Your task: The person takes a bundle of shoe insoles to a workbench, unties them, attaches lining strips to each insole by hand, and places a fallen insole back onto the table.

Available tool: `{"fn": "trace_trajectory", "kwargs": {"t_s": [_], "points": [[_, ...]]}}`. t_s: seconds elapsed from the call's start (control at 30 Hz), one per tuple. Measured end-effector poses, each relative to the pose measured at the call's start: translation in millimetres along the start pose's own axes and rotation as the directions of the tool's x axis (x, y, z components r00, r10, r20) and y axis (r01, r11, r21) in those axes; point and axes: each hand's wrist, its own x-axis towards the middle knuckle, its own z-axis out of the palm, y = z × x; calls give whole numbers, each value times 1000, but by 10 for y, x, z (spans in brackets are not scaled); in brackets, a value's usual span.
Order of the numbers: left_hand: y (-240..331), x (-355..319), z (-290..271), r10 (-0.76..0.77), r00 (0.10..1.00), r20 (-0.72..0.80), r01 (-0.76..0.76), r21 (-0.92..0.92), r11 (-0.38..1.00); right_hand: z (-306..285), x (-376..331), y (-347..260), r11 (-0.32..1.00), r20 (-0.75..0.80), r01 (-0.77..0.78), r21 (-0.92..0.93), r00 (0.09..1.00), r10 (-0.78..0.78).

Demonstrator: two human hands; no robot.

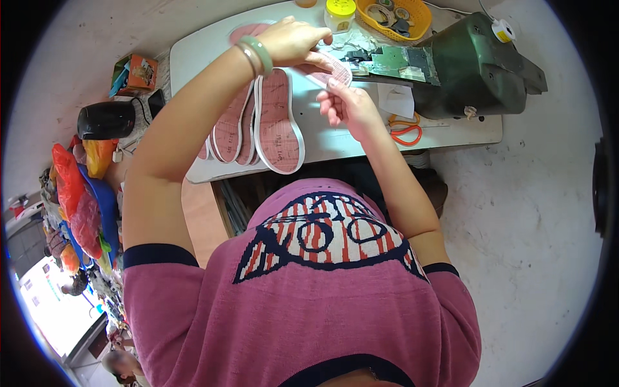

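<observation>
A pink insole with a pale edge (336,72) is held up near the sewing machine's work plate, between my two hands. My left hand (290,44), with a green bangle at the wrist, reaches across from the left, its fingers closed on the far part of the insole. With thumb and fingers my right hand (349,108) pinches the near end. Left of them, several pink insoles with white edging (279,119) lie overlapping on the white table (335,145). Another pink piece (248,30) lies beyond my left wrist, partly hidden.
The green sewing machine (474,71) stands at the right. Before it lie orange-handled scissors (406,132). At the back are a yellow-lidded jar (340,14) and a yellow basket (419,20) of small parts. Bags (80,206) and a black box-like appliance (106,120) are at left.
</observation>
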Motion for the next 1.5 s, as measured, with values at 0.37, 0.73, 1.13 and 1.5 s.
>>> {"fn": "trace_trajectory", "kwargs": {"t_s": [0.37, 0.73, 1.13, 1.5], "points": [[-55, 292, -253, 44, 936, 350, 36, -220, 975, 217, 115, -29, 985, -239, 132, 112, 966, -102], [33, -79, 204, -210, 971, 112, 237, -400, 885, 90, 79, -193, 994, -266, 84, -68, 959, -99], [466, -146, 475, -628, 779, 5, 525, -553, 647, 244, -631, 227, 976, -164, 212, 51, 966, -201], [-141, 290, 666, -572, 717, -398, 183, -685, 705, -120, -64, 95, 960, -202, 278, -37, 939, -280]]}}
